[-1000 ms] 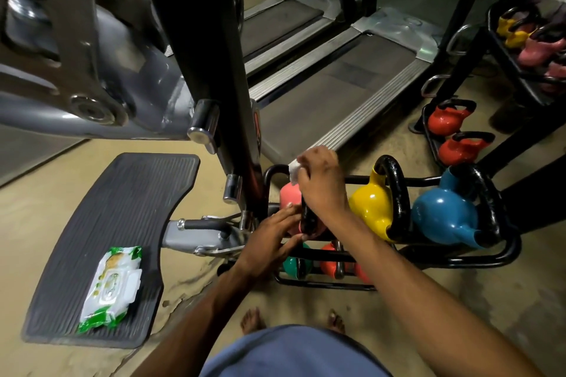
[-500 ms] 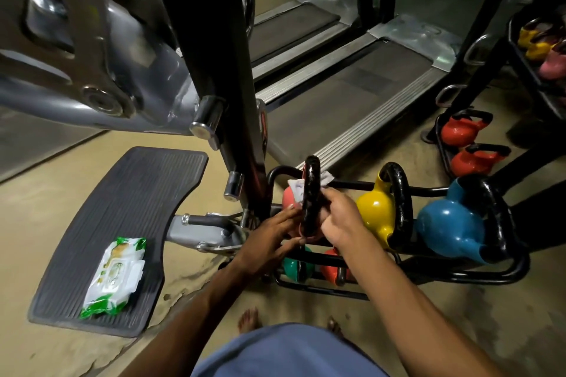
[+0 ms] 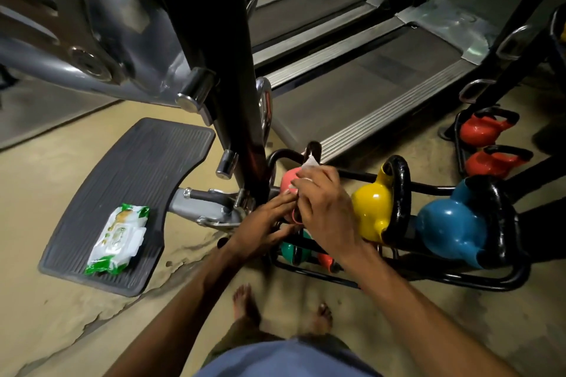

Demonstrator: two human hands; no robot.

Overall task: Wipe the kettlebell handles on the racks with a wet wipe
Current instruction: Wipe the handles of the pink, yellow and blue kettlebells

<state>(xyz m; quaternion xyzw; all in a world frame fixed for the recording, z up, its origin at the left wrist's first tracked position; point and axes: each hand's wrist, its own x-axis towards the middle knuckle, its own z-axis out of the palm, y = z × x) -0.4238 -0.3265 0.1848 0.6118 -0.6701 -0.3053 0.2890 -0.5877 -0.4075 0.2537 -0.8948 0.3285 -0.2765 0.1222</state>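
Note:
A pink kettlebell (image 3: 288,181) with a black handle (image 3: 313,148) sits at the left end of a low black rack (image 3: 477,281). My right hand (image 3: 326,211) grips that handle through a white wet wipe (image 3: 307,164), whose corner sticks up above my fingers. My left hand (image 3: 265,223) lies against the pink kettlebell's near side with fingers extended. To the right on the same rack stand a yellow kettlebell (image 3: 372,208) and a blue kettlebell (image 3: 450,223), both with black handles. Smaller teal and red kettlebells show on a lower tier under my hands.
A wet-wipe pack (image 3: 118,239) lies on a black ribbed footplate (image 3: 131,180) at left. A black machine post (image 3: 232,76) rises just left of the rack. Treadmill decks (image 3: 367,86) lie behind. Two red kettlebells (image 3: 487,144) sit on another rack at right. My bare feet (image 3: 245,306) stand below.
My right hand slid down the pink kettlebell's handle with the wipe, then back up over it. The left hand stayed against the kettlebell. The view shifted slightly.

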